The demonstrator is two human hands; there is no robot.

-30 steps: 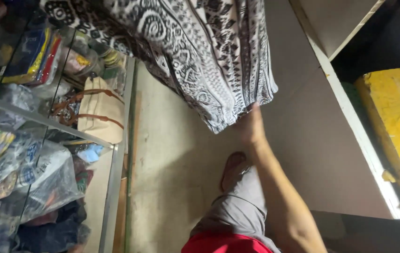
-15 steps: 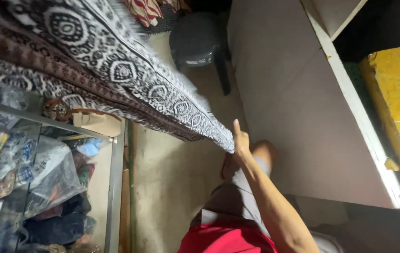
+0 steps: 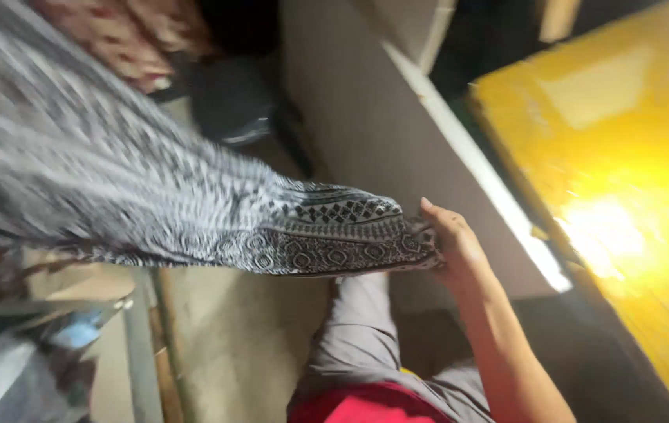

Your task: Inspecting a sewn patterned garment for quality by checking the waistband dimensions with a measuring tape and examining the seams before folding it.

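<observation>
- The right hand [image 3: 452, 247] has its fingers clamped on the corner of a black-and-white patterned woven cloth [image 3: 193, 204].
- The cloth stretches, blurred, toward nine o'clock, above the concrete floor [image 3: 248, 345].
- A yellow glossy surface [image 3: 624, 157] lies at two o'clock.
- The left hand is out of sight.

Yellow package [image 3: 624, 180]: large, flat, glossy, filling the right side from far to near, with a bright glare patch (its print is blurred). Clear plastic bags [image 3: 13, 376]: near left, crumpled, greyish.
</observation>
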